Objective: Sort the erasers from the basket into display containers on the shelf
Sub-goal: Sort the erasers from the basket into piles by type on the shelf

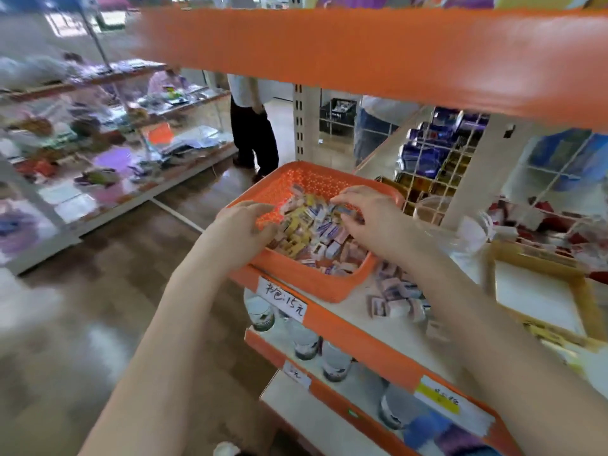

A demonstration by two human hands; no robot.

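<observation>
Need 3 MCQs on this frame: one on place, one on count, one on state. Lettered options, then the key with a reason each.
1. Where does the orange plastic lattice basket stand?
A) on the floor
B) on the white shelf board with an orange front edge
C) on the top beam

2. How many hands reach into the basket?
A) none
B) one
C) two

3. What state is the basket in?
A) empty
B) holding a pile of small wrapped erasers
C) turned upside down

Key:
1 B: its base rests on the board, just above the handwritten white price label.
2 C: the left hand and the right hand are both at the pile.
3 B: the erasers are heaped inside it and its rim faces up.
</observation>
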